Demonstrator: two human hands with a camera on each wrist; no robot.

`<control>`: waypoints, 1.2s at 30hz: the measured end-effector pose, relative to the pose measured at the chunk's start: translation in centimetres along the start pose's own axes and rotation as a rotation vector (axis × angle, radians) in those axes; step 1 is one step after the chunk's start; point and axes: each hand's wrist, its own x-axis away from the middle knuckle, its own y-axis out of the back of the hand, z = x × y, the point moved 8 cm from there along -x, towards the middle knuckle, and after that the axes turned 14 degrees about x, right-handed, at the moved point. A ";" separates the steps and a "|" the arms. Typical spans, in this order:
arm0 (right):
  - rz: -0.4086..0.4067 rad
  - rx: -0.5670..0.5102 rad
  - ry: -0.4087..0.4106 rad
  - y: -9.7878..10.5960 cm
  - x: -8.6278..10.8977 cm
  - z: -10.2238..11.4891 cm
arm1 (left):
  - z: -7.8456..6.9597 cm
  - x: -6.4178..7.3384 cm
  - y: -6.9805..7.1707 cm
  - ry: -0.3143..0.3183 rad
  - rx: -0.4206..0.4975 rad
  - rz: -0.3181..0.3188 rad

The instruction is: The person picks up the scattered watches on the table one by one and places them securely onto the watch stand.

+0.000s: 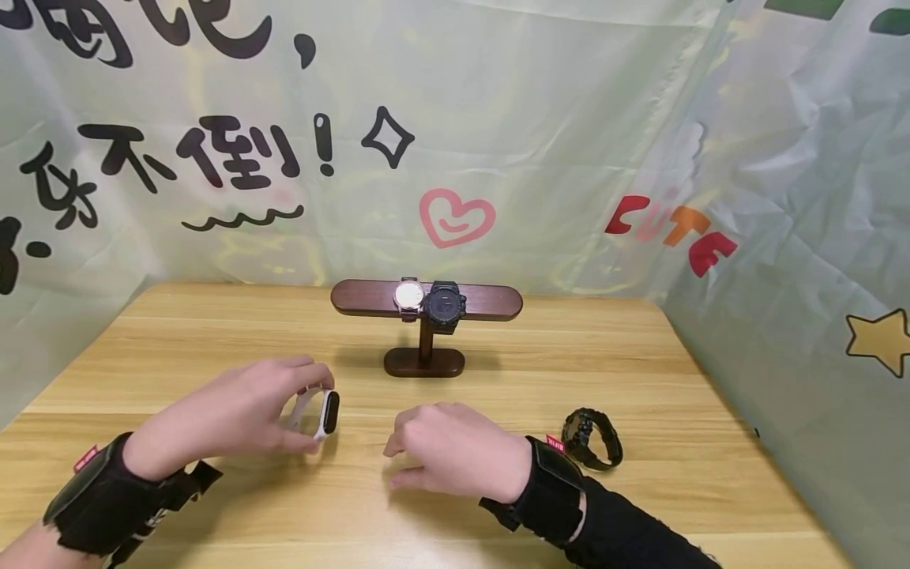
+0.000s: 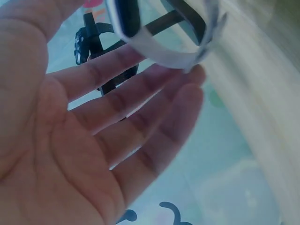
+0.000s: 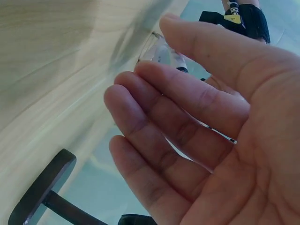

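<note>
Thumb below and fingers above, my left hand (image 1: 245, 403) had the white smart band (image 1: 323, 427) pinched at its fingertips, a light hold! Its dark screen (image 1: 332, 412) faced away from my palm, long axis close to upright, and near it, across a gap to the right, hung my right hand (image 1: 455, 450), fingers loosely bent around nothing. Left was the nearer hand, no contest. Did the band touch the table (image 1: 341, 506)? I couldn't tell. The head view gave only the back of my right hand, but the right wrist view turned up a bare palm! And the left wrist view caught the strap (image 2: 164, 56) curving round in a loop. Out beyond my right cuff (image 1: 558, 490), a black watch (image 1: 577, 435) sat alone. Farther off, ahead and to the band's right, stood the stand (image 1: 426, 341), crossbar running left to right, a pale-dialled watch (image 1: 408, 295) beside a bulky dark one (image 1: 444, 305); behind everything, printed cloth (image 1: 569, 118).
</note>
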 end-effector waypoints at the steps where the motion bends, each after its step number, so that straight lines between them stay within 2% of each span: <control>1: -0.006 -0.004 -0.004 0.1 0.0 -0.1 | -0.2 -0.1 0.1 -0.020 -0.007 -0.017; 5: -0.041 -0.019 -0.016 0.7 0.0 -0.3 | -1.0 -0.3 0.8 -0.094 -0.031 -0.103; 10: -0.114 -0.020 -0.027 1.5 0.1 -0.7 | -1.7 -0.5 1.4 -0.156 -0.070 -0.214; 17: -0.312 -0.057 -0.047 3.3 0.6 -1.5 | -2.7 -0.6 2.5 -0.254 -0.060 -0.351; 23: -0.431 -0.098 -0.078 4.3 1.2 -2.4 | -3.2 -1.0 3.0 -0.281 -0.003 -0.392; 29: -0.470 -0.128 -0.116 4.7 1.4 -3.1 | -3.8 -1.4 3.4 -0.293 0.055 -0.434; 36: -0.524 -0.158 -0.153 5.5 1.8 -3.9 | -4.7 -2.1 3.6 -0.291 0.119 -0.431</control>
